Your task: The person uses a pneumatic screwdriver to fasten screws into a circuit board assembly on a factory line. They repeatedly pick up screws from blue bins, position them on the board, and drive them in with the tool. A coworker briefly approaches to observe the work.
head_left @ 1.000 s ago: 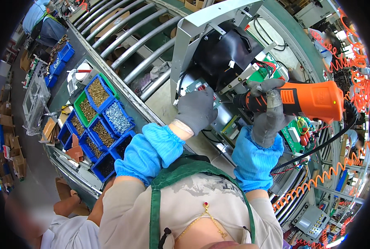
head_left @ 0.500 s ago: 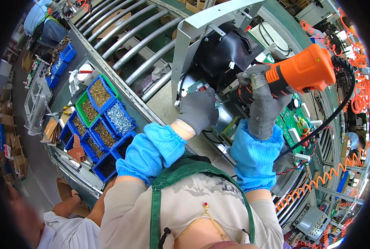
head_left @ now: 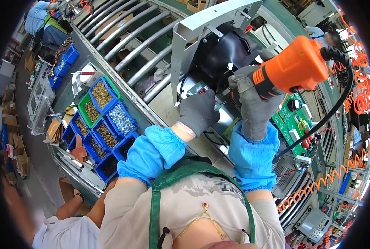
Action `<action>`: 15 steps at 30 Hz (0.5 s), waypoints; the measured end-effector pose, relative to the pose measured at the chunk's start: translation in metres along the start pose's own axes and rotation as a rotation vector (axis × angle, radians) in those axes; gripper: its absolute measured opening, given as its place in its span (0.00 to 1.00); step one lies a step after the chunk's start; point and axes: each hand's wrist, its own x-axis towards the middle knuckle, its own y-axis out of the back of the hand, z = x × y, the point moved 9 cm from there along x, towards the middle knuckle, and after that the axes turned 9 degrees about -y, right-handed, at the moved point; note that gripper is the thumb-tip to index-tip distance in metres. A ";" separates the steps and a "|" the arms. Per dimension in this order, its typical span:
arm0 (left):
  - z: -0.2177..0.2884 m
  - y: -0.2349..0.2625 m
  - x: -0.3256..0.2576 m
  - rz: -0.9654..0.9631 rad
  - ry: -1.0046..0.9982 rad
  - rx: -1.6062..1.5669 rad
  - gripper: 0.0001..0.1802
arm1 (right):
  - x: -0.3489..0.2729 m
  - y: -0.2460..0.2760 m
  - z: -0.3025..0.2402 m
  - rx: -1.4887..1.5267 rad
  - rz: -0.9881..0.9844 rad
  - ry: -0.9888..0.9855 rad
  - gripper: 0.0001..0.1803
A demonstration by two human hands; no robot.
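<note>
My right hand (head_left: 253, 110), in a grey glove, is wrapped round an orange and black power screwdriver (head_left: 290, 68). The tool's black front end points down into a grey metal housing (head_left: 189, 45), and its tip is hidden by my hand. Inside the housing's edge my left hand (head_left: 197, 111), also gloved, has its fingers curled in, and whatever they pinch is out of sight. Just beyond its knuckles shows a small green circuit board (head_left: 198, 88). A black molded part (head_left: 230, 52) fills the far side of the housing.
Blue and green bins (head_left: 120, 119) of screws stand at the left. A roller conveyor (head_left: 139, 50) runs beyond. Right of the tool lies a larger green circuit board (head_left: 290, 124). A black cable (head_left: 336, 112) loops off the screwdriver. A co-worker's arm (head_left: 69, 205) is at the lower left.
The screwdriver and my right hand have shifted slightly left, and the tool's rear end has dipped a little. My left hand stays nearly in place.
</note>
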 end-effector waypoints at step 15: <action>-0.002 0.010 -0.013 0.006 -0.019 -0.115 0.20 | -0.002 -0.005 0.005 0.260 -0.007 -0.058 0.07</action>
